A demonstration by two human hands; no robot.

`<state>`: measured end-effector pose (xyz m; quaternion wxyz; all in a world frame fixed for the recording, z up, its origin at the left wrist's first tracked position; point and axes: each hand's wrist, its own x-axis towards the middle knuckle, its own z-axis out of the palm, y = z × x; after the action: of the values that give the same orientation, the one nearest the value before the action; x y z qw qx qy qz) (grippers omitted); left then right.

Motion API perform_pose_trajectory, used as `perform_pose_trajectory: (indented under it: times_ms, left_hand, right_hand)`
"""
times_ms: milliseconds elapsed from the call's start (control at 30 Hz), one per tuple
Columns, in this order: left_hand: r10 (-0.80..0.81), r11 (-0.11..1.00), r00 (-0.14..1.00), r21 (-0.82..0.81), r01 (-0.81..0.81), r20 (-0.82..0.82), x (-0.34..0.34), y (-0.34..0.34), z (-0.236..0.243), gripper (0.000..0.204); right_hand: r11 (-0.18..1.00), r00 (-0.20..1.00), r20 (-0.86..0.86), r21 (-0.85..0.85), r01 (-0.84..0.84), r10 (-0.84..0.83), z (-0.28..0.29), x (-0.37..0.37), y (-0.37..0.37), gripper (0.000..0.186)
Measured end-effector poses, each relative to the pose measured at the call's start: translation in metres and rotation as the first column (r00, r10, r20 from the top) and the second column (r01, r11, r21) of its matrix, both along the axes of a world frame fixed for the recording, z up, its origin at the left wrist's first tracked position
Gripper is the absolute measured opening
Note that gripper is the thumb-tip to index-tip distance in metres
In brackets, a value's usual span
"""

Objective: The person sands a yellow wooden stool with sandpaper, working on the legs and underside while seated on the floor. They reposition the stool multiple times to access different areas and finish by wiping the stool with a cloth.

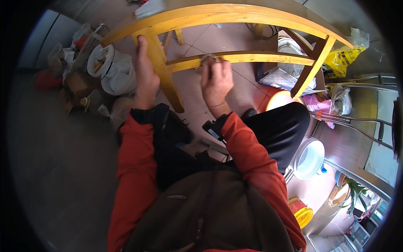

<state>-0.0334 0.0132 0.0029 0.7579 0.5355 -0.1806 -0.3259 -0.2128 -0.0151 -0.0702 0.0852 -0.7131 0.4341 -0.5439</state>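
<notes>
Yellow wooden bench [235, 16] spans twelve o'clock. At ten o'clock the left hand [146, 82] lies against its leg [164, 75], thumb straight; its other fingers are hidden, so I cannot tell its grip. Just past twelve, the right hand [217, 83] curls round a small dark wad [208, 58] on the lower rail [268, 57]. White bucket [310, 157] between three and four.
</notes>
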Motion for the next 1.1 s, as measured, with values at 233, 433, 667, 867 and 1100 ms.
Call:
perform_pose_trajectory:
  times_ms: [233, 433, 667, 867, 1100]
  left_hand:
    - [-0.063, 0.997, 0.997, -0.053, 0.061, -0.034, 0.005, 0.001, -0.001, 0.051]
    - [-0.039, 0.997, 0.999, -0.066, 0.041, 0.031, 0.004, 0.000, -0.007, 0.051]
    - [-0.067, 0.994, 0.998, -0.089, 0.065, -0.015, 0.009, 0.001, -0.014, 0.050]
    - [-0.024, 0.995, 1.000, -0.095, 0.025, 0.012, 0.007, -0.003, -0.014, 0.049]
    - [-0.042, 0.997, 0.999, -0.070, 0.040, -0.022, 0.006, -0.001, -0.003, 0.049]
  right_hand:
    - [0.944, 0.944, -0.210, -0.157, -0.290, 0.255, 0.037, 0.037, 0.026, 0.021]
    - [0.984, 0.988, -0.067, -0.102, -0.143, 0.137, 0.022, 0.032, 0.019, 0.019]
    - [0.963, 0.934, -0.265, -0.050, -0.263, 0.241, 0.021, 0.040, 0.041, 0.019]
    - [0.948, 0.916, -0.303, -0.096, -0.302, 0.261, 0.025, 0.028, 0.039, 0.023]
    - [0.894, 0.880, -0.269, -0.119, -0.433, 0.391, 0.041, 0.020, 0.031, 0.016]
